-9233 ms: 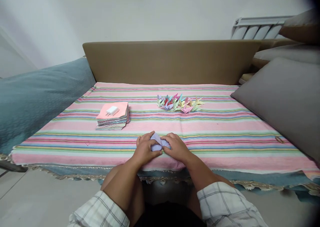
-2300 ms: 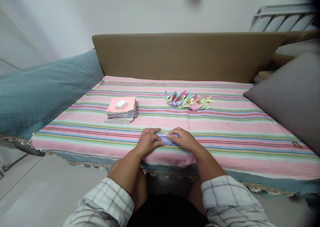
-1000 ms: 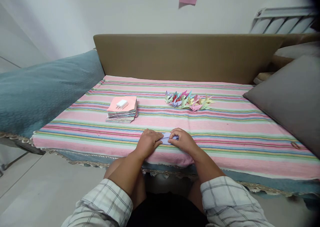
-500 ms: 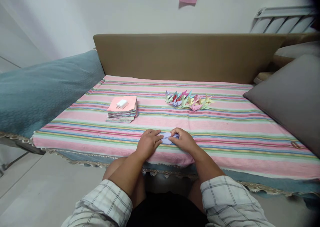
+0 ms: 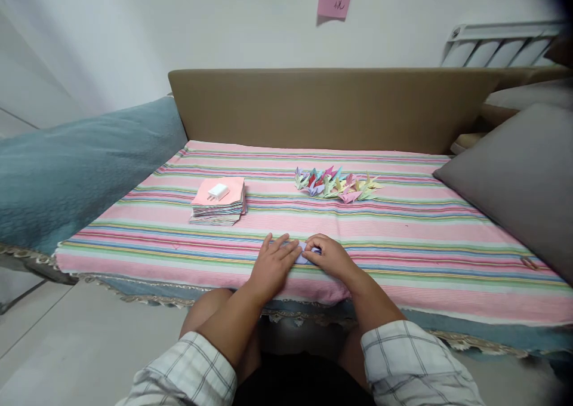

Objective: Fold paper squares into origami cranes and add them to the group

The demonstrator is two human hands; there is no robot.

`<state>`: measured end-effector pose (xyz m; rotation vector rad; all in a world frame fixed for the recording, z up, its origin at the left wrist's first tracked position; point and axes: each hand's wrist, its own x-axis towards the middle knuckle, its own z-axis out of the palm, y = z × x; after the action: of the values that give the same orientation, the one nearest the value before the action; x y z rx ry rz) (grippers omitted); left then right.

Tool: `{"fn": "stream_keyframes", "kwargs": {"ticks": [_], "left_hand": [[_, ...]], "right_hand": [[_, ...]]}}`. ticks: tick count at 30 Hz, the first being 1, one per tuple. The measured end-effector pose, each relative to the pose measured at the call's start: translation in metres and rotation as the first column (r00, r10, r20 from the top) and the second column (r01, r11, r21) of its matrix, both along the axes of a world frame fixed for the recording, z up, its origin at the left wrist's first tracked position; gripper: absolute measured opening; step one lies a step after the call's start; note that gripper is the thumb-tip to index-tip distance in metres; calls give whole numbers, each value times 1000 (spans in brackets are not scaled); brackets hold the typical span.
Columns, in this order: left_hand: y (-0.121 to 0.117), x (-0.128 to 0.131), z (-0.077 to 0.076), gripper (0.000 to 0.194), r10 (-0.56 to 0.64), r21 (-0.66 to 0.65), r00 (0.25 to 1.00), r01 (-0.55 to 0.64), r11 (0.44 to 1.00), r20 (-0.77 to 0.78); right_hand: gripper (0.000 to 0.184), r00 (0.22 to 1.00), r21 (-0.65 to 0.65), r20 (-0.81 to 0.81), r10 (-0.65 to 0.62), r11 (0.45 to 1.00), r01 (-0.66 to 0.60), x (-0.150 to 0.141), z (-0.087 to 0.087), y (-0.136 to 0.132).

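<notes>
On the cloth (image 5: pixel 385 233), the left hand (image 5: pixel 274 267) lay spread over the 9 o'clock end of the paper (image 5: pixel 302 259) while the right hand (image 5: pixel 330 255) pinched its 3 o'clock side, the cranes (image 5: pixel 331 185) at 1 o'clock from it.

A person's left hand (image 5: pixel 274 267) is lying flat, palm down, fingers spread forward, while the right hand (image 5: pixel 330 257) is pinching with thumb and curled forefinger; both forearms (image 5: pixel 233 323) are reaching forward, angling inward.

Both hands (image 5: pixel 274 267) (image 5: pixel 331 257) partly hide the lilac paper (image 5: pixel 302 258).
</notes>
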<state>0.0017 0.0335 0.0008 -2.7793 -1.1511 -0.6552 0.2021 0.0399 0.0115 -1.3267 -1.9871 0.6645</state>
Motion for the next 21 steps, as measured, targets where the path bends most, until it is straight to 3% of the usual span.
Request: {"fn": "stream_keyframes", "kwargs": {"ticks": [3, 7, 12, 21], "left_hand": [[-4, 4, -5, 49, -92, -39, 994, 89, 995, -55], [-6, 3, -8, 51, -119, -50, 992, 117, 992, -41], [-8, -1, -3, 52, -152, -58, 985, 147, 987, -86], [-9, -2, -2, 56, -167, -43, 968, 162, 986, -185]], "right_hand": [[6, 998, -1, -46, 37, 999, -37, 5, 0, 1], [20, 988, -17, -96, 124, 992, -126, 21, -1, 4], [20, 987, 3, -18, 162, 987, -162, 34, 1, 6], [33, 973, 106, 158, 169, 977, -187, 30, 7, 5]]}}
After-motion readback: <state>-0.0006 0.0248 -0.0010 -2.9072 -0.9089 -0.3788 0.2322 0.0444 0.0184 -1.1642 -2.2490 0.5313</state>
